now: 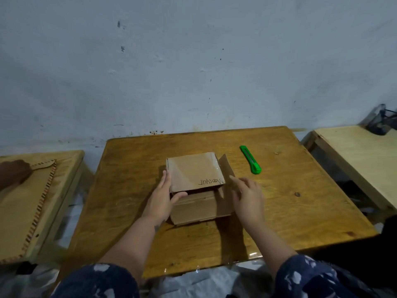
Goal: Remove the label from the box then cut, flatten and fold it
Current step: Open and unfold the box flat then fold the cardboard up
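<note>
A brown cardboard box (194, 208) stands in the middle of the wooden table (129, 179). Its top flap (193, 171) bears handwriting and shiny clear tape, and a side flap (226, 166) stands open on the right. My left hand (163, 198) holds the box's left side, fingers flat along the flap's edge and thumb pressed under the flap at the front. My right hand (247, 196) hovers just right of the box, fingers relaxed and pointing at the open side flap, holding nothing. A green utility knife (250, 159) lies on the table right of the box.
A paler wooden table (361, 160) stands to the right with a dark object (380, 122) at its back. On the left is another table (25, 203) with a tan stitched mat and brown cloth. A blue-grey wall lies behind.
</note>
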Available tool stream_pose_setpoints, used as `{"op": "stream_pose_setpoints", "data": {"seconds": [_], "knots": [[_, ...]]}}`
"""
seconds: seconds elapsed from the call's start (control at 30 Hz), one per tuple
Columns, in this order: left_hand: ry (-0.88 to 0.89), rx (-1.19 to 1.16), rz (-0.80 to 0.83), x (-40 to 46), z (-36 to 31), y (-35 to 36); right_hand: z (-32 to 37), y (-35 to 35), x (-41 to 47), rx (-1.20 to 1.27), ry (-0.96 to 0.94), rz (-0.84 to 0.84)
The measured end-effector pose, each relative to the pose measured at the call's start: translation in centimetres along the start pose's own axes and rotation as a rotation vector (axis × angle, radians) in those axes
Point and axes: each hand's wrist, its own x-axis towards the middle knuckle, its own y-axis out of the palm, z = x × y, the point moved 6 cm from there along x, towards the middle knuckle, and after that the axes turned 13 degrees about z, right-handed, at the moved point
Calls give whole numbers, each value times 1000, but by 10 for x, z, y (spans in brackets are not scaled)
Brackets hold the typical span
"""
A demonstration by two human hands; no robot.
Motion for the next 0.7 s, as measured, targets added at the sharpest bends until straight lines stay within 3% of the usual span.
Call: {"op": "stream_pose_setpoints", "data": {"seconds": [0.1,0.17,0.27,0.43,0.57,0.7], "knots": [[16,1,-9,2,4,-6,28,6,13,-133,-186,135],[22,3,0,2,7,-9,33,17,22,-224,-157,267],[47,51,41,1,10,-13,24,26,30,-205,1,337],[62,60,51,-1,12,-16,20,22,29,-81,37,243],[62,6,5,-9,15,-11,25,2,17,255,-17,91],[99,-64,-5,-16,13,-9,30,-16,23,467,52,-16]]}}
